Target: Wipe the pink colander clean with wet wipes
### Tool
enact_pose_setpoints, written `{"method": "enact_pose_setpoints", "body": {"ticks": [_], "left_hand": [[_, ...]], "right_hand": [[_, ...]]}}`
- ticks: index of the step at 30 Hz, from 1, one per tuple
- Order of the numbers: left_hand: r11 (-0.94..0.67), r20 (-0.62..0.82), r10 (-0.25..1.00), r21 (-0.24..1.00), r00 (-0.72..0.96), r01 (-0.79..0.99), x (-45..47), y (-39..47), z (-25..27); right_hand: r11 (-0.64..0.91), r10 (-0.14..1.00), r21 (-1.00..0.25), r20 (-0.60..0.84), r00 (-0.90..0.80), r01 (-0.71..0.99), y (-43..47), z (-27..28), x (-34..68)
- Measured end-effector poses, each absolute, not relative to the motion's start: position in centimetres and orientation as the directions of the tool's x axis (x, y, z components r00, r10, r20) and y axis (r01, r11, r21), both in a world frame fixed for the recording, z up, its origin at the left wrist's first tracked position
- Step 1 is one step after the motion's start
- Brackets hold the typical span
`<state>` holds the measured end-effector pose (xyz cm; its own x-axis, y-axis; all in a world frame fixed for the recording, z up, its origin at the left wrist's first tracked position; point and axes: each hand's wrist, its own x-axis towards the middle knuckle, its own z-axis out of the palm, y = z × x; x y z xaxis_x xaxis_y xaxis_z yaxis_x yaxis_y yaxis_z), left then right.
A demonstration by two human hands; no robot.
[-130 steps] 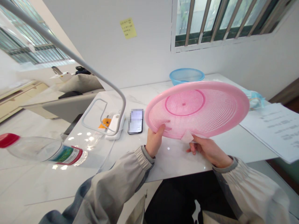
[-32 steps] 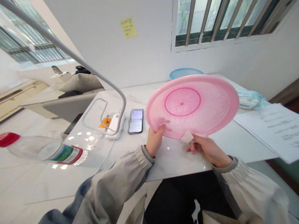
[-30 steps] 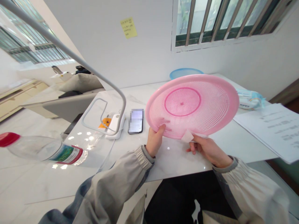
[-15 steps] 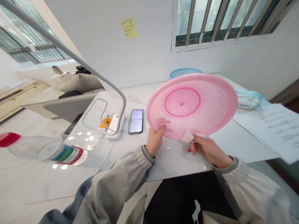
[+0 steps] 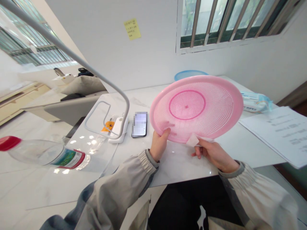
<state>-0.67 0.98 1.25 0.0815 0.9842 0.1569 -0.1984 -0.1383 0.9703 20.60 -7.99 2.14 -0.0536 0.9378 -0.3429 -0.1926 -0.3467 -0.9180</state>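
Observation:
A round pink mesh basket [image 5: 216, 108] is tilted up above the table, its inside facing me. My left hand [image 5: 160, 143] grips its near left rim, thumb on the inside and fingers showing through the mesh from behind. At the near rim, my right hand [image 5: 213, 153] is closed on a white wipe [image 5: 192, 140], which touches the rim's edge. Part of the wipe is hidden by the fingers.
A phone [image 5: 139, 125], a white device [image 5: 119, 129] and a bent white stand [image 5: 126, 99] are left of the basket. A clear bottle [image 5: 43, 152] appears far left. Behind is a blue basket [image 5: 189, 74]; right are a wipes pack [image 5: 256, 102] and papers [image 5: 280, 134].

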Motion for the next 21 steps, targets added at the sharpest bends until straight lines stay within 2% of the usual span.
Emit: {"method": "enact_pose_setpoints", "body": {"ticks": [21], "left_hand": [[-0.133,0.154,0.983,0.973,0.099,-0.190,-0.74,1.10,1.02]], "right_hand": [[-0.349,0.937,-0.919,-0.348,-0.044,-0.184,-7.99,2.39,20.51]]}}
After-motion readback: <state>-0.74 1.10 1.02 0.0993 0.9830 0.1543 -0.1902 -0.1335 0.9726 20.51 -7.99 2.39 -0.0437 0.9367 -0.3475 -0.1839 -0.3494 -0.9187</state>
